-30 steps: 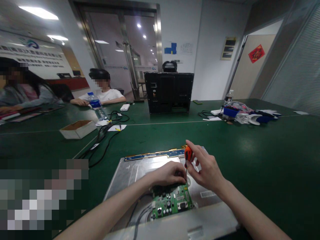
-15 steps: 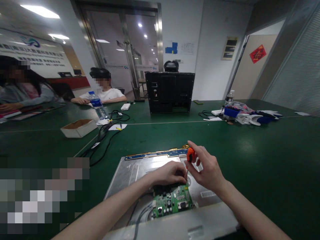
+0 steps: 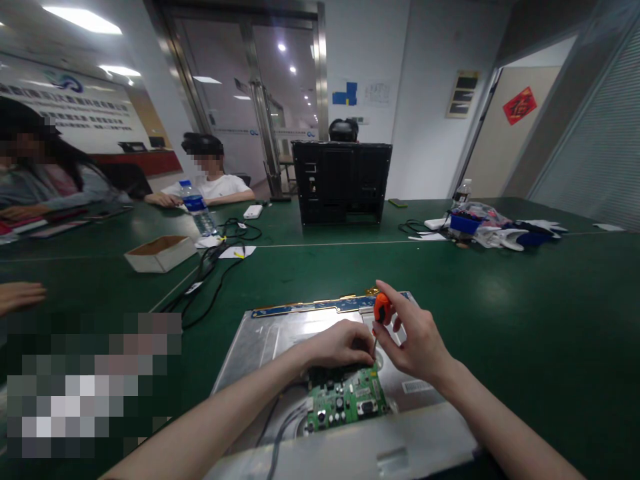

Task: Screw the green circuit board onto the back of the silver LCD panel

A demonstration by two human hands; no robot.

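Observation:
A silver metal panel (image 3: 270, 347) lies flat on the green table (image 3: 500, 300) in front of me, with a small green circuit board (image 3: 350, 400) on it and a blue strip (image 3: 310, 307) along its far edge. My right hand (image 3: 415, 340) is closed round an orange-handled screwdriver (image 3: 381, 310), held upright with its tip at the board's far edge. My left hand (image 3: 340, 347) rests curled on that same edge, fingers pressed beside the tip. Grey cables (image 3: 280, 430) run from the board toward me.
A black computer case (image 3: 343, 183) stands mid-table. Black cables (image 3: 210, 273), a shallow cardboard box (image 3: 160, 253) and a water bottle (image 3: 195, 207) lie to the left. Gloves and bags (image 3: 495, 230) sit at the right. Two people sit at the far left; another person's hand (image 3: 20, 297) shows at the left edge.
My hands and the screwdriver have held nearly still on the board. Another person's hand has come into view at the left edge.

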